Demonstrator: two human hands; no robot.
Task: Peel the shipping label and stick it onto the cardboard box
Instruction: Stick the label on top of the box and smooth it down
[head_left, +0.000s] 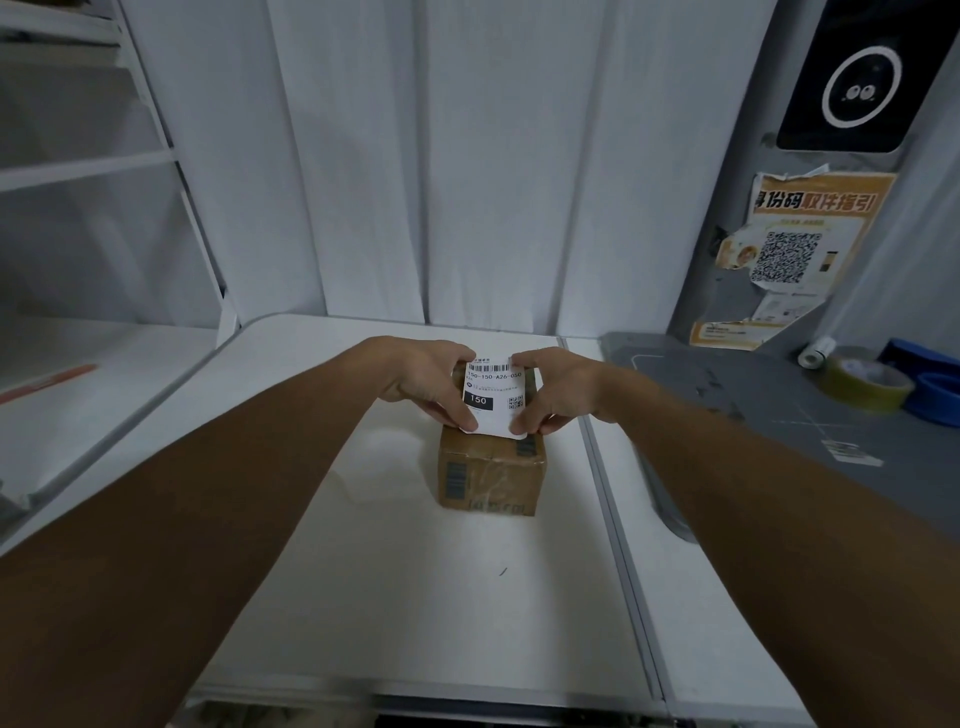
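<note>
— White curtain behind, white table underneath. What sits on that table?

— 1 small cardboard box, brown, standing near the middle of the table, flaps shut and taped over with clear tape. Dark printed bars show on its near face and top. What is inside the box I cannot tell.

— And the shipping label?

— Right above the box, over its top. It is white, with a barcode along the far edge, the line 150-150-A26-050, a black block reading 150 and a small QR code. Its near edge hangs over the box's front edge. Whether it is touching the top of the box yet I cannot tell.

— Your hands?

— Both are on the label. My left hand pinches its left side, thumb at the near corner and fingers at the far corner. My right hand pinches the right side the same way. Both hands are closed on the label's edges, holding it flat between them, print facing up at me.

— Anything else near the box?

— To the right of the box, on a grey counter, lies a roll of yellowish tape, with a small white roll just behind it and a blue roll touching its right side. Above these, a torn orange notice with a QR code is stuck to the grey wall. To the left of the box stand white shelves.
</note>
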